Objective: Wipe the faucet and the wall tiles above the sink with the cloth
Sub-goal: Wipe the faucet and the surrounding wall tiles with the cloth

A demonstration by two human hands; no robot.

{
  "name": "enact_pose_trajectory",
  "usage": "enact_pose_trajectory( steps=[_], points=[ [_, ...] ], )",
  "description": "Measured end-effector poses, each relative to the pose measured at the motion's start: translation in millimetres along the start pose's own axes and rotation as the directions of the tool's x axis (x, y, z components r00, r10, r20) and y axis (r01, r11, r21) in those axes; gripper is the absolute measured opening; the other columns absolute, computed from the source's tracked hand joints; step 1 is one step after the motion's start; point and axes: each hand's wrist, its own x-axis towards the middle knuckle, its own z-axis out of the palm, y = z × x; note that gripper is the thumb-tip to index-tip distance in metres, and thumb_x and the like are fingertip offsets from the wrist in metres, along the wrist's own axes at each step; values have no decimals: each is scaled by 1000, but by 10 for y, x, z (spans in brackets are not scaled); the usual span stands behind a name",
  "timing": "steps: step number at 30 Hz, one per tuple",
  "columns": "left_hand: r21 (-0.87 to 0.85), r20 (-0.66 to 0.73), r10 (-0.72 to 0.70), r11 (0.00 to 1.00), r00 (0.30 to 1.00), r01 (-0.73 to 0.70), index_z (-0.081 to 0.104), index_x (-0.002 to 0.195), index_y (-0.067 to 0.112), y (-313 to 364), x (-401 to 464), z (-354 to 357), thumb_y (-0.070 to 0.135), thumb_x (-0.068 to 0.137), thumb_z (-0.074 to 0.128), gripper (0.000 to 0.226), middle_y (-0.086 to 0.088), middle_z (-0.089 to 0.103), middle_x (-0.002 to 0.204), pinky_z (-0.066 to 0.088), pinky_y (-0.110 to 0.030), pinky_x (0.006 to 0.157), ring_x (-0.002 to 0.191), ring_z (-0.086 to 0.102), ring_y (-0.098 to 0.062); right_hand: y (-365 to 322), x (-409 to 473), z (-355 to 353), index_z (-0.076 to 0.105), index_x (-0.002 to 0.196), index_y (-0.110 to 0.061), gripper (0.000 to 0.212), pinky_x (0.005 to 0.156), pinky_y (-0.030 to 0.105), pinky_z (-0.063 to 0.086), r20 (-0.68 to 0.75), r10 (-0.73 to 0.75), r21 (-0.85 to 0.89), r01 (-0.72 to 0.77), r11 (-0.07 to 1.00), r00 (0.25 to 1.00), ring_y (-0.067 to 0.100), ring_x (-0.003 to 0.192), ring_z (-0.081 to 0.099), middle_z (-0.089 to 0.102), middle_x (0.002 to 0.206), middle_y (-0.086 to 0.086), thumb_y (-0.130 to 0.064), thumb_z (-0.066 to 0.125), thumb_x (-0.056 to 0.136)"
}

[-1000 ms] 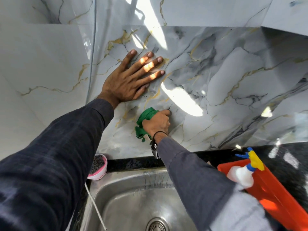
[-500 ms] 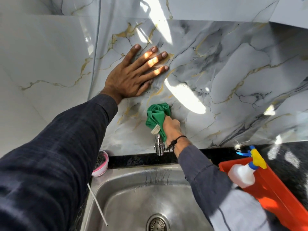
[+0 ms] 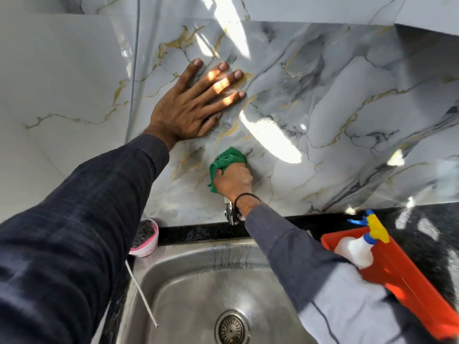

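Note:
My right hand (image 3: 233,181) is closed around a bunched green cloth (image 3: 227,160) and presses it against the grey marble wall tiles (image 3: 323,115) just above the faucet. Only a small chrome part of the faucet (image 3: 231,214) shows below my right wrist; the rest is hidden by the hand and sleeve. My left hand (image 3: 196,105) lies flat on the tiles with fingers spread, up and to the left of the cloth, holding nothing. The steel sink (image 3: 198,281) is directly below.
A red tray (image 3: 422,294) with a white spray bottle (image 3: 357,249) sits on the dark counter at the right. A pink tub of scrubber (image 3: 145,238) stands at the sink's left corner, with a thin white rod (image 3: 141,294) along the sink's left rim.
My right hand has swung the cloth back and forth on the tile above the faucet, ending a little to the left and lower than half a second ago. The left hand has stayed planted.

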Motion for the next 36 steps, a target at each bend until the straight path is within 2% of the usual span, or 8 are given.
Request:
enact_pose_trajectory(
  steps=[8,12,14,20,24,30,33,36],
  points=[
    [45,-7,9,999,1000,-9,22,178,27,-12,7,-35,40,112,38,69,-8,26,182,-3,-55,137,168,27,-33,466,-380,177,34,141,5,66,84,35,51,-165,-269,80,285,955,949,37,111,61,51,127,19,-36,61,98],
    [52,-14,13,999,1000,-12,23,178,27,-7,11,-78,40,112,37,68,-9,26,182,-2,-55,137,167,29,-33,881,-656,308,11,159,2,85,106,43,52,-170,-397,201,426,882,902,34,127,53,40,148,21,-26,62,98],
    [46,-16,10,999,1000,-10,24,177,26,-1,10,-80,39,112,38,68,-9,26,181,0,-56,137,166,29,-34,1066,-737,399,8,160,3,85,104,47,54,-164,-433,228,462,857,886,33,127,54,40,149,23,-21,61,98],
    [58,-24,14,998,1000,-12,27,177,27,-11,11,-70,38,112,38,66,-9,30,181,5,-56,137,167,29,-33,1177,-740,571,9,157,11,85,108,49,49,-227,-426,296,479,826,876,41,136,48,38,152,30,-32,53,97],
    [51,9,3,999,1000,-4,26,177,28,4,27,-65,38,113,35,65,-8,23,184,3,-57,137,171,19,-32,1195,-785,672,6,156,13,86,115,46,44,-199,-376,310,421,852,905,42,145,41,28,160,31,-25,57,98],
    [-134,285,-53,986,957,95,25,177,24,93,112,-431,34,115,40,65,-12,18,184,16,-69,134,171,12,-37,1319,-836,375,13,161,-1,86,113,43,45,-128,-444,285,461,840,887,31,136,48,42,152,19,-19,63,93],
    [-350,446,-159,875,881,336,50,164,5,379,221,-844,37,107,51,66,-25,41,173,34,-74,125,164,31,-43,1473,-878,147,35,156,-12,85,105,37,50,-95,-430,249,439,863,898,22,119,56,57,129,9,-10,76,82],
    [-607,671,-178,425,720,671,59,150,1,877,281,-1384,54,104,52,70,-20,66,142,58,-54,106,124,66,-34,1606,-999,-236,53,145,-14,75,101,35,50,-118,-413,189,428,884,903,23,113,60,64,120,7,-11,80,75]
  ],
)
